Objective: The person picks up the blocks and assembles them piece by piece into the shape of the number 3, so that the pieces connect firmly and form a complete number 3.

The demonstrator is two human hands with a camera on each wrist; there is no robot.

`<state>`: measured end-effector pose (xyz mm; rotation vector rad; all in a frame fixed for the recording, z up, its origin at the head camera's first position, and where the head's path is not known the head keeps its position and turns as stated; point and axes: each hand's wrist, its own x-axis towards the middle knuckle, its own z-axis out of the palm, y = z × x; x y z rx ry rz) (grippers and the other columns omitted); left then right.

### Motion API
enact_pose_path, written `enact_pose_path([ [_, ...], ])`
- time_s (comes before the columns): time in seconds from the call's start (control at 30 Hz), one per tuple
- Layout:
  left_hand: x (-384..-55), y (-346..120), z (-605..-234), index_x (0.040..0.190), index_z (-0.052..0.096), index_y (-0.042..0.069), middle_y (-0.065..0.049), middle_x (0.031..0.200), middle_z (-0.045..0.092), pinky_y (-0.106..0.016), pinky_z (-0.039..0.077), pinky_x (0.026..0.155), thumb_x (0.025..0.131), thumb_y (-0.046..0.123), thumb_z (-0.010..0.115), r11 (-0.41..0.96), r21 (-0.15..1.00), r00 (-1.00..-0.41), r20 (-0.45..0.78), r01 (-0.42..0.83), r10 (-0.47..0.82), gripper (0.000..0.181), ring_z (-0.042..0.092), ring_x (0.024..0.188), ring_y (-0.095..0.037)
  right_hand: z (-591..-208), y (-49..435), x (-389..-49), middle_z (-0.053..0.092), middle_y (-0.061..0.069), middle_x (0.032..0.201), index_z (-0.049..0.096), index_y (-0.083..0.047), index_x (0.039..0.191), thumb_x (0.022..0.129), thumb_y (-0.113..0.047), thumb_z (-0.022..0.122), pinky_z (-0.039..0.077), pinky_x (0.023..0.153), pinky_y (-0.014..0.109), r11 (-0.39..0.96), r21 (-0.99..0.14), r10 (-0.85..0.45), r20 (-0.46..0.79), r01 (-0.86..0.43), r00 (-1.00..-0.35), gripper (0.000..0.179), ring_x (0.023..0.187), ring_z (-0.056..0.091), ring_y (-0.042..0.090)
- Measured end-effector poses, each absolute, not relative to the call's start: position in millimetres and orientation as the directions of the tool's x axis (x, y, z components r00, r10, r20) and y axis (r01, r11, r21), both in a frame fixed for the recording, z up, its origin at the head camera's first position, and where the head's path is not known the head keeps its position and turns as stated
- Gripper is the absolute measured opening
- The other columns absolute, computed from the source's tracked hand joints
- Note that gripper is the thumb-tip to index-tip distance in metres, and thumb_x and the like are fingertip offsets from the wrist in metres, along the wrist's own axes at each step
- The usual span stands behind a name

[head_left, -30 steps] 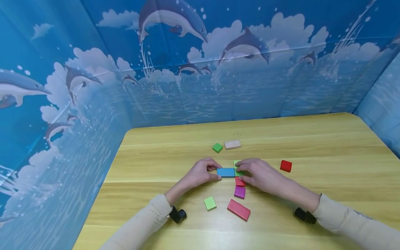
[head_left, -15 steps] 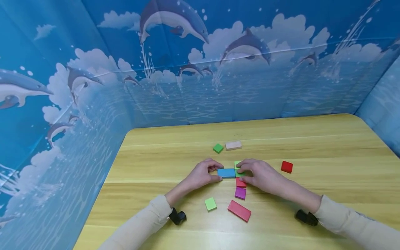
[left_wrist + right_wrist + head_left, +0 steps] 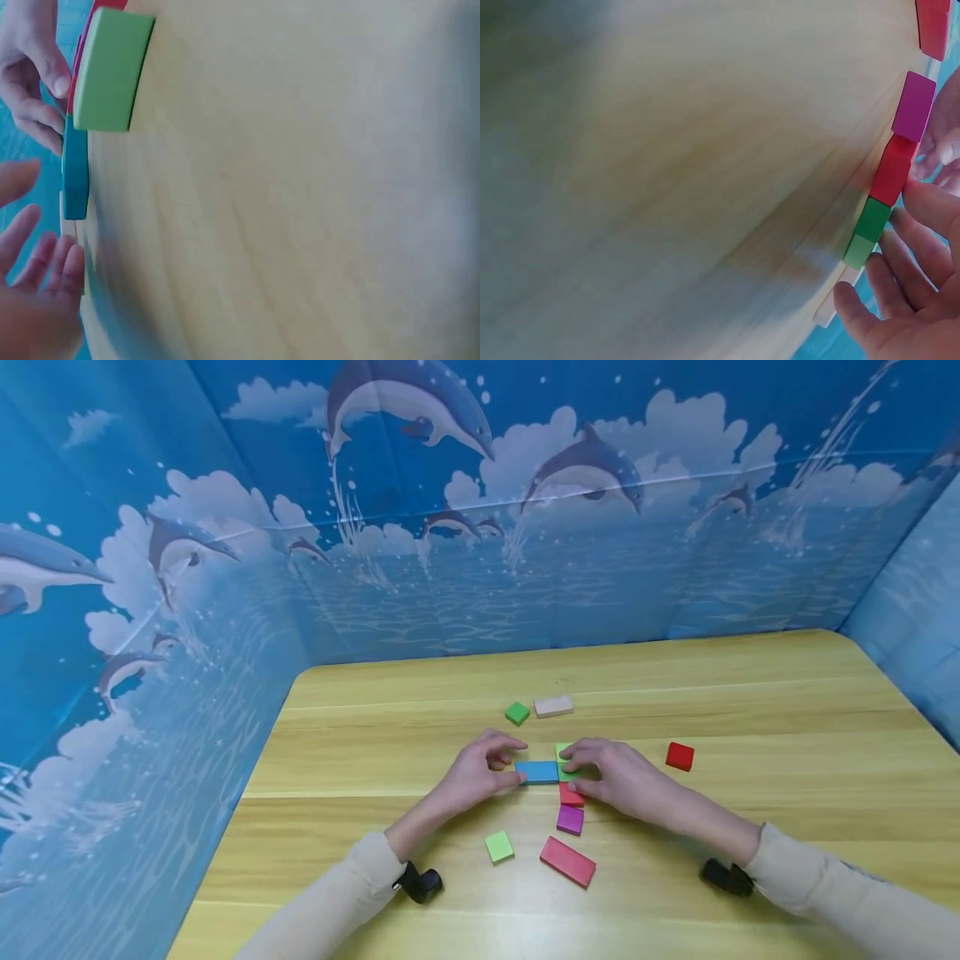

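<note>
A blue rectangular block (image 3: pixel 537 773) lies against a short row of blocks. That row runs from a light green block (image 3: pixel 561 750) through a green block (image 3: pixel 568 773) and a red block (image 3: pixel 572 794) to a purple block (image 3: pixel 570 820). My left hand (image 3: pixel 476 772) is beside the blue block's left end, its thumb tip overlapping the near corner and its fingers spread off the block. My right hand (image 3: pixel 626 777) rests its fingertips on the two green blocks, with its thumb at the red block. In the right wrist view, its fingers line up along the row's side.
Nearer me lie a light green square block (image 3: pixel 499 847) and a long red block (image 3: pixel 567 862). Farther back are a green block (image 3: pixel 517 713) and a pale pink block (image 3: pixel 553 707). A red cube (image 3: pixel 679 757) stands to the right on the wooden table (image 3: pixel 787 710).
My left fingers have spread and come away from the blue block, which they pinched before. My right hand stays at the green and red blocks. The head view has shifted slightly.
</note>
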<state>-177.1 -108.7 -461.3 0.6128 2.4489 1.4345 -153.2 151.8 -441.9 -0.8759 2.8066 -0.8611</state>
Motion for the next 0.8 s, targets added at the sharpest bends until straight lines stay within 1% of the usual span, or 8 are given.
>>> enact_pose_path([
  [0.17, -170, -112, -451, 0.111, 0.073, 0.011, 0.009, 0.11, 0.063, -0.035, 0.049, 0.087, 0.087, 0.016, 0.075, 0.417, 0.859, -0.893, 0.095, 0.297, 0.441, 0.024, 0.058, 0.098, -0.017, -442, 151, -153, 0.063, 0.005, 0.125, 0.074, -0.01, 0.111, 0.085, -0.017, 0.078, 0.047, 0.095, 0.05, 0.681, -0.55, -0.537, 0.076, -0.484, -0.84, 0.027, 0.118, 0.057, 0.03],
  [0.23, -166, -113, -446, 0.109, 0.073, 0.011, 0.007, 0.108, 0.065, -0.036, 0.048, 0.088, 0.088, 0.016, 0.075, 0.416, 0.851, -0.884, 0.11, 0.319, 0.454, 0.021, 0.058, 0.099, -0.017, -442, 151, -152, 0.063, 0.006, 0.125, 0.074, -0.01, 0.112, 0.085, -0.018, 0.079, 0.047, 0.095, 0.05, 0.682, -0.553, -0.533, 0.072, -0.478, -0.843, 0.028, 0.118, 0.057, 0.03],
  [0.4, -152, -111, -440, 0.107, 0.073, 0.008, -0.002, 0.108, 0.067, -0.037, 0.048, 0.091, 0.089, 0.012, 0.074, 0.387, 0.845, -0.839, 0.124, 0.369, 0.53, 0.019, 0.059, 0.102, -0.02, -443, 152, -152, 0.063, 0.005, 0.125, 0.074, -0.011, 0.111, 0.085, -0.018, 0.079, 0.048, 0.095, 0.049, 0.679, -0.556, -0.532, 0.079, -0.48, -0.843, 0.027, 0.118, 0.058, 0.029],
  [0.57, -138, -108, -440, 0.106, 0.072, 0.01, 0.004, 0.107, 0.065, -0.034, 0.049, 0.092, 0.089, 0.009, 0.074, 0.382, 0.817, -0.789, 0.136, 0.431, 0.599, 0.018, 0.06, 0.104, -0.018, -444, 152, -153, 0.064, 0.004, 0.124, 0.075, -0.011, 0.109, 0.085, -0.017, 0.079, 0.047, 0.095, 0.049, 0.67, -0.551, -0.538, 0.102, -0.498, -0.837, 0.025, 0.117, 0.058, 0.029],
  [0.67, -130, -106, -439, 0.109, 0.071, 0.011, 0.009, 0.108, 0.064, -0.03, 0.048, 0.093, 0.089, 0.009, 0.074, 0.382, 0.794, -0.754, 0.14, 0.473, 0.642, 0.02, 0.06, 0.105, -0.013, -445, 153, -153, 0.064, 0.005, 0.123, 0.075, -0.01, 0.109, 0.085, -0.016, 0.079, 0.047, 0.095, 0.05, 0.665, -0.542, -0.546, 0.116, -0.514, -0.83, 0.025, 0.116, 0.059, 0.03],
  [0.8, -122, -103, -440, 0.113, 0.071, 0.012, 0.012, 0.111, 0.063, -0.026, 0.046, 0.095, 0.089, 0.01, 0.074, 0.376, 0.773, -0.71, 0.133, 0.511, 0.692, 0.025, 0.057, 0.108, -0.005, -445, 153, -153, 0.064, 0.004, 0.124, 0.074, -0.01, 0.11, 0.085, -0.017, 0.078, 0.047, 0.096, 0.049, 0.671, -0.542, -0.544, 0.104, -0.506, -0.832, 0.026, 0.117, 0.058, 0.028],
])
